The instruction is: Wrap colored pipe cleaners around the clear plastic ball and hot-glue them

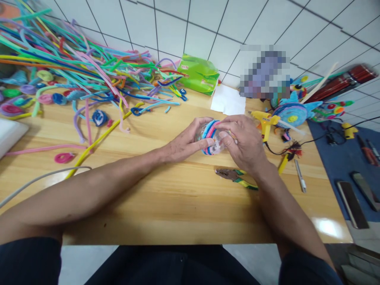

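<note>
Between both hands, above the wooden table (pixel 166 206), is a small clear rounded piece that looks like plastic (pixel 218 146), banded with blue and pink pipe cleaners (pixel 211 130). My left hand (pixel 190 138) grips its left side, thumb pressed across the bands. My right hand (pixel 245 140) closes on the right side, with thumb and fingertips at the bands and clear wall. The far side of the piece is hidden by my fingers. Pliers (pixel 234 175) with green and yellow handles lie just below my right hand, partly covered by the wrist.
Loose pipe cleaners (pixel 103 75) heap at the back left, near a green packet (pixel 198 75) and white paper (pixel 228 99). Right of my hand are a yellow glue gun (pixel 265 122) with its cord, a blue coiled craft piece (pixel 293 114) and a silver pen (pixel 300 177).
</note>
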### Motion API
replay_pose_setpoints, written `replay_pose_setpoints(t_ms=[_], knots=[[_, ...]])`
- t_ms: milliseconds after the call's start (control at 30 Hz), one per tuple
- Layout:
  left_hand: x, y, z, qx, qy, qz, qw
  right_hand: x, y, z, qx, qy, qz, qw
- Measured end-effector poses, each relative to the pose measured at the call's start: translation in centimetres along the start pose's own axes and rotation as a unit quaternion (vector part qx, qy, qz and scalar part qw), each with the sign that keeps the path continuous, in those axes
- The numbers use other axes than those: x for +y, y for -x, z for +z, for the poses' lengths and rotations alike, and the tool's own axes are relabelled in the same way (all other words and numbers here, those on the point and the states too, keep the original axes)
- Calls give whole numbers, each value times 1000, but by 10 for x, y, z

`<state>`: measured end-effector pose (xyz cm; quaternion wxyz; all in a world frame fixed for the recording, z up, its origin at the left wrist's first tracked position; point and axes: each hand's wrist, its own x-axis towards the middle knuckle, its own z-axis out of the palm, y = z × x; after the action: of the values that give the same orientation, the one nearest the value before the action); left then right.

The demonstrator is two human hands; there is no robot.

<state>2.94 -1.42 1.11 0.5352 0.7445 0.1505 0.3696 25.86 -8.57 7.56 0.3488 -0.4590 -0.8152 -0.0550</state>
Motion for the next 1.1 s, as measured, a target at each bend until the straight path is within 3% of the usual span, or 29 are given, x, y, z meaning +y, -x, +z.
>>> replay_pose_setpoints(t_ms=[167, 467, 1100], knots=[[3, 1, 1, 5, -9, -2, 1000, 2, 0, -1, -18, -13, 19, 1000], [-6, 2, -1, 16, -63, 54, 996, 6, -1, 0, 1, -58, 10, 998], [-9, 2, 3, 13, -111, 99, 989, -9, -6, -5, 9, -23, 83, 996]])
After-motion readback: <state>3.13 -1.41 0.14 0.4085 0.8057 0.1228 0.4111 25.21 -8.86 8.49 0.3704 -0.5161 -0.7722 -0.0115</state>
